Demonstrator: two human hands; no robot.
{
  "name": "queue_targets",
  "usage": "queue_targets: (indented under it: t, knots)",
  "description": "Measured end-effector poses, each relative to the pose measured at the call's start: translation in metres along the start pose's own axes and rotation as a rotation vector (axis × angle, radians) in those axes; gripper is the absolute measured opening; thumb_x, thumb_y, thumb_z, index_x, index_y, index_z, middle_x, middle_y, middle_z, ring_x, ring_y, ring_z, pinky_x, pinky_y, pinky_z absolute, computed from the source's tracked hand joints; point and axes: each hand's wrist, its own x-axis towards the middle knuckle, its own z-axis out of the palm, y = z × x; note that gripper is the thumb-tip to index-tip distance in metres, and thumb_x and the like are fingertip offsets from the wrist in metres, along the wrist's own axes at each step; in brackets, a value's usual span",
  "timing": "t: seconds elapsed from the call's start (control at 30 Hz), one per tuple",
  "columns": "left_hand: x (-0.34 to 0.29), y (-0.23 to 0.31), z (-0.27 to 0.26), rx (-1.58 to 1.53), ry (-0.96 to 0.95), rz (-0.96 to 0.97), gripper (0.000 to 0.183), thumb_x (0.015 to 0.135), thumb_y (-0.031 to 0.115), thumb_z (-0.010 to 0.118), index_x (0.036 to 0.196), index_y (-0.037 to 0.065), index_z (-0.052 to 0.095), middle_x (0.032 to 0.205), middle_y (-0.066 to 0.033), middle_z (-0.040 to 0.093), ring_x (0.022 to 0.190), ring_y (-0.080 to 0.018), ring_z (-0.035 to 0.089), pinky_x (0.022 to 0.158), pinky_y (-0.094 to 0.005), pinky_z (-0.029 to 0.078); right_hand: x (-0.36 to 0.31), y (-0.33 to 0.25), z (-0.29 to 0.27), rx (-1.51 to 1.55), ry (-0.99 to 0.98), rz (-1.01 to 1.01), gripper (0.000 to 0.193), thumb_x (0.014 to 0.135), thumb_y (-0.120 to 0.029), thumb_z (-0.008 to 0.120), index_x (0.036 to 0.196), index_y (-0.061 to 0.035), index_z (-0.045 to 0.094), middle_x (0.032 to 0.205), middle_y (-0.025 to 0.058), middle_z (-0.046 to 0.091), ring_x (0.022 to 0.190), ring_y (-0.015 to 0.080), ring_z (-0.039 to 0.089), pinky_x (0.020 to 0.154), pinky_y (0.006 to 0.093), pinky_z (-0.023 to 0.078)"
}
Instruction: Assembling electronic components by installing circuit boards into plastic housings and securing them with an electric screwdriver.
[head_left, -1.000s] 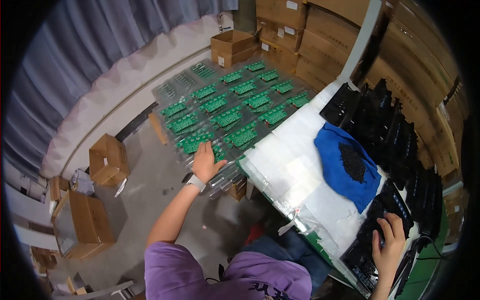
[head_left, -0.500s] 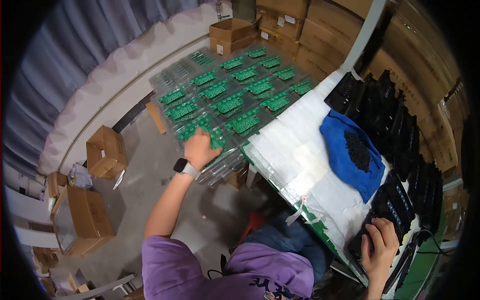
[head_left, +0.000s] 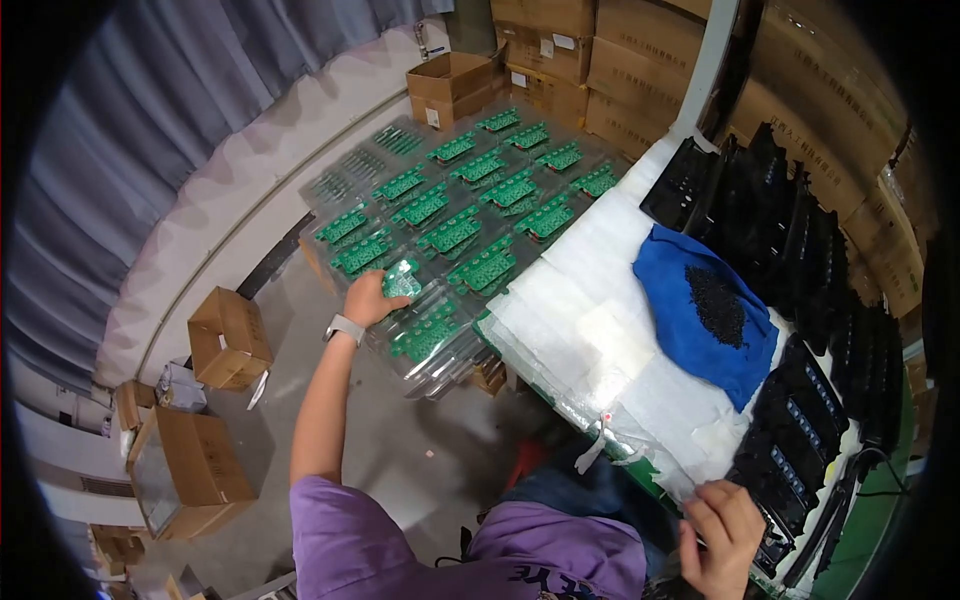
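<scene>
Since the earlier frame, the right hand [head_left: 725, 528] has drawn off the black plastic panel [head_left: 795, 450], thumb apart, apparently empty. Left hand [head_left: 368, 300] pinches a green circuit board [head_left: 402, 278] over clear plastic trays [head_left: 445, 376]. Judged light, stiff, fragile; grip edges.

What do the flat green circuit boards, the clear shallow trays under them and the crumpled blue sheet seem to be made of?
Flat green circuit boards: probably resin laminate, slightly glossy, with pale solder-like dots.
Clear shallow trays: likely thin moulded plastic, see-through, with shiny edges.
Crumpled blue sheet: seemingly matt cloth, judging by its soft folds; the fibre is unclear.
</scene>
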Motion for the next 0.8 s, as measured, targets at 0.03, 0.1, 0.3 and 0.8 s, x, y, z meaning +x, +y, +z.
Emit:
queue_targets:
  t: [0.03,0.1,0.3,0.8]
  knots:
    - [0.008,0.001,-0.006,0.037,-0.035,0.002,0.055,0.063,0.033,0.076,0.100,-0.003,0.057,0.099,-0.0189,0.058,0.096,-0.0342,0.056,0.080,-0.0422,0.046,0.003,-0.005,0.004,0.026,0.029,-0.012,0.017,0.073,-0.001,0.063,0.089,-0.0004,0.061,0.095,0.0140,0.059,0.088,0.0322,0.059,0.076,0.0376,0.049]
    - [0.029,0.004,-0.017,0.070,-0.072,0.017,0.053,0.064,0.033,0.076,0.098,-0.003,0.056,0.099,-0.0191,0.057,0.095,-0.0345,0.056,0.080,-0.0429,0.046,0.008,-0.004,0.012,0.092,0.087,-0.045,0.016,0.071,-0.001,0.065,0.087,0.0001,0.062,0.092,0.0137,0.060,0.084,0.0324,0.060,0.074,0.0376,0.049]
    - [0.077,-0.046,-0.036,0.277,0.089,-0.110,0.056,0.063,0.030,0.075,0.101,-0.004,0.053,0.105,-0.0204,0.053,0.096,-0.0362,0.055,0.083,-0.0430,0.046,0.022,0.002,0.061,0.117,0.163,-0.053,0.025,0.056,-0.001,0.066,0.080,0.0004,0.060,0.089,0.0142,0.059,0.082,0.0333,0.058,0.067,0.0376,0.049]
    - [0.095,-0.102,-0.034,0.219,-0.162,-0.043,0.053,0.064,0.034,0.078,0.097,-0.001,0.056,0.101,-0.0212,0.060,0.097,-0.0375,0.056,0.081,-0.0431,0.045,0.060,-0.008,0.118,0.117,0.206,0.059,0.028,0.059,-0.007,0.069,0.086,-0.0034,0.060,0.092,0.0120,0.052,0.088,0.0316,0.052,0.072,0.0391,0.041]
